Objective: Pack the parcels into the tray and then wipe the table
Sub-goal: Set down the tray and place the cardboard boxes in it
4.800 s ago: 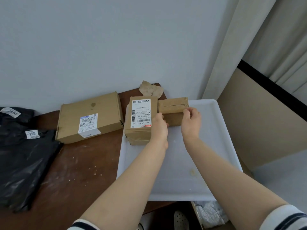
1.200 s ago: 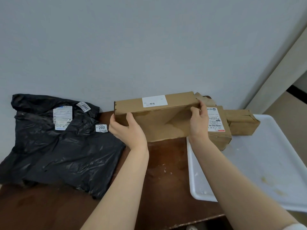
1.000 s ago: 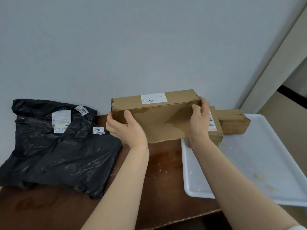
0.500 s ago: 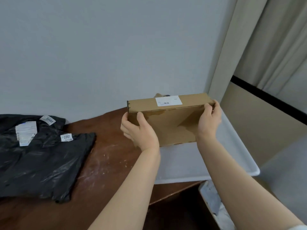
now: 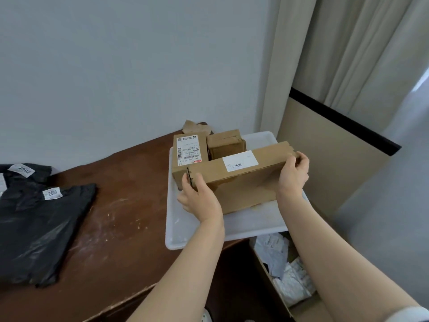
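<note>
I hold a long flat cardboard box (image 5: 241, 182) on its edge over the white tray (image 5: 250, 224). My left hand (image 5: 199, 198) grips its left end and my right hand (image 5: 292, 175) grips its right end. Its lower edge is at or just above the tray floor; I cannot tell if it touches. Behind it in the tray stand a labelled brown box (image 5: 188, 152) and a smaller brown parcel (image 5: 225, 142). Black plastic mail bags (image 5: 39, 224) with white tags 2001 and 2002 lie on the brown table (image 5: 120, 219) at the left.
A torn scrap of cardboard (image 5: 195, 127) lies at the wall behind the tray. The tray overhangs the table's right end. Below it, an open carton (image 5: 285, 282) holds white packets. A curtain (image 5: 348, 54) and a beige panel stand to the right.
Both hands carried the long box from the table to the right and down into the tray, in front of the two boxes there. The view swung right with it.
</note>
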